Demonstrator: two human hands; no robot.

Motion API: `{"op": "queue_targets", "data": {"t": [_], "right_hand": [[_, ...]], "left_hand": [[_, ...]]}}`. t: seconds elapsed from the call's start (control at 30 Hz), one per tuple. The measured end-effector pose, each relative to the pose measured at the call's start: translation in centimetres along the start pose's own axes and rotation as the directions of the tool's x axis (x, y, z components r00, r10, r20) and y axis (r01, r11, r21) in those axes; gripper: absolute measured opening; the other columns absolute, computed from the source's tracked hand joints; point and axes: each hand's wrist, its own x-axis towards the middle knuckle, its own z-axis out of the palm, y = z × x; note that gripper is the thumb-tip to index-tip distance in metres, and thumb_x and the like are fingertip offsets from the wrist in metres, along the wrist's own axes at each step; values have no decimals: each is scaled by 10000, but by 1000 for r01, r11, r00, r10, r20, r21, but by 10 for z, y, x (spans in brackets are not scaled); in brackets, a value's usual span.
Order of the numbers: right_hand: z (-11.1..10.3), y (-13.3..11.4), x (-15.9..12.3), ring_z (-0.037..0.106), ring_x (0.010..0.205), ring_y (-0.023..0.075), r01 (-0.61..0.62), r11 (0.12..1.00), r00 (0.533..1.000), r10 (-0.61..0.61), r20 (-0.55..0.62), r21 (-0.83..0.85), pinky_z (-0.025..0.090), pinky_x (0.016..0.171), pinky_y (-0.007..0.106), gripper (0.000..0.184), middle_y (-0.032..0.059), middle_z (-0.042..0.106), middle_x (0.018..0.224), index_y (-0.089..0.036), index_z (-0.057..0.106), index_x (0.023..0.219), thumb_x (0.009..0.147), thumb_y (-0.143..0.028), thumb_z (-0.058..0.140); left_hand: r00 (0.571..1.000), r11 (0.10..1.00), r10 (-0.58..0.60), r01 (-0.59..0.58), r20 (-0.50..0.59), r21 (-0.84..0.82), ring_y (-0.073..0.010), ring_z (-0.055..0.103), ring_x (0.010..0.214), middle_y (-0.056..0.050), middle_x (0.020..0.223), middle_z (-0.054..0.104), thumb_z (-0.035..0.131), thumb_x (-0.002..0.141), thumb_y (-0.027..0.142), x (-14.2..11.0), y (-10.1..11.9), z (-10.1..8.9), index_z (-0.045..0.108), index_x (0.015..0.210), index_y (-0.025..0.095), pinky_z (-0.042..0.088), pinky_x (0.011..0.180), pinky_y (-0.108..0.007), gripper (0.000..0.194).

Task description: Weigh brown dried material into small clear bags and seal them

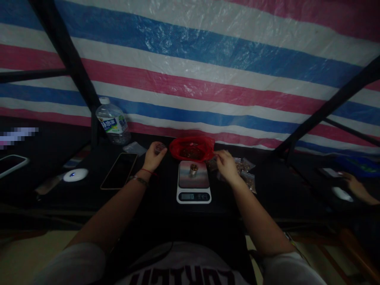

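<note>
A white kitchen scale (pixel 194 196) with a lit display stands in front of me, and a small metal cup (pixel 194 170) filled with brownish pieces rests on its plate. Behind the scale lies a red plastic bag (pixel 175 150), its mouth spread wide over dark small pieces. My right hand (pixel 227 165) pinches the bag's right edge between thumb and fingers. To the left of the bag, my left hand (pixel 153 155) is closed around a small round container (pixel 159 148), partly hidden by the fingers. Several small filled clear packets (pixel 248 180) lie beside my right hand.
A phone (pixel 119 171), a flat clear plastic bag (pixel 134 148) and a large plastic bottle (pixel 113 122) are on the left. Further left are a white mouse (pixel 75 175) and another phone (pixel 12 164). At far right, another person's hand (pixel 353 184) is near a second mouse (pixel 342 194).
</note>
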Motion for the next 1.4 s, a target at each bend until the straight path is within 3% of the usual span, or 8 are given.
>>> {"op": "queue_targets", "data": {"t": [0.13, 0.3, 0.5, 0.67, 0.97, 1.1, 1.27, 1.4], "right_hand": [[17, -21, 34, 608, 894, 179, 64, 965, 998, -64, -8, 254, 471, 852, 328, 312, 44, 672, 932, -211, 672, 1001, 852, -166, 401], [33, -34, 29, 631, 892, 165, 107, 889, 981, -166, 96, 445, 480, 849, 322, 273, 45, 688, 926, -211, 675, 1018, 880, -215, 440], [31, -36, 13, 504, 1193, 252, 122, 912, 908, -261, 326, 392, 382, 1015, 415, 681, 114, 561, 1284, -223, 546, 1277, 655, -367, 783], [34, -34, 13, 602, 937, 203, 86, 946, 878, -221, 425, 313, 469, 844, 328, 445, 72, 660, 1002, -210, 673, 1095, 668, -284, 773], [53, -29, 18, 566, 1113, 205, -47, 924, 990, -7, 140, 380, 426, 991, 364, 529, 87, 607, 1213, -210, 554, 1262, 745, -244, 661], [64, -20, 25, 597, 1043, 221, -201, 926, 980, 194, 53, 320, 454, 960, 390, 656, 103, 632, 1147, -183, 467, 1339, 724, -269, 678], [69, -11, 29, 597, 1034, 235, -195, 940, 981, 189, 49, 279, 455, 955, 403, 411, 103, 655, 1094, -173, 626, 1122, 725, -273, 666], [75, -7, 28, 629, 990, 212, -236, 843, 971, 223, 85, 484, 483, 931, 382, 445, 103, 657, 1095, -163, 589, 1127, 707, -280, 677]], "left_hand": [[994, 994, 104, -105, -45, -29, -186, 608, 859, -60, 957, 629, 601, 743, 441, -8, 9, 1, 480, 1077, 182, 493, 803, -336, 440], [966, 969, 246, -244, 75, -35, -190, 617, 821, -59, 938, 625, 614, 734, 445, -11, 29, 6, 493, 1062, 184, 506, 754, -327, 436], [910, 932, 351, -362, 221, 12, -231, 615, 907, -95, 1025, 622, 641, 716, 475, 1, 42, 26, 527, 1095, 173, 501, 797, -354, 498], [905, 945, 310, -327, 290, 10, -221, 622, 848, -74, 951, 644, 649, 716, 443, -3, 34, 33, 538, 1062, 183, 505, 764, -347, 447], [904, 943, 316, -332, 288, 7, -204, 628, 861, -64, 956, 652, 630, 749, 406, -6, 31, 33, 539, 1039, 179, 509, 782, -329, 379], [898, 944, 320, -329, 303, -21, -191, 627, 831, -51, 925, 652, 627, 759, 398, -7, 33, 32, 537, 1037, 182, 510, 763, -317, 363], [902, 948, 308, -318, 304, -16, -184, 626, 803, -46, 917, 650, 628, 757, 399, -8, 35, 31, 548, 1010, 185, 506, 724, -300, 340], [904, 950, 299, -311, 307, -11, -178, 624, 791, -37, 896, 645, 626, 759, 392, -8, 34, 31, 544, 999, 182, 500, 729, -297, 329]]}}
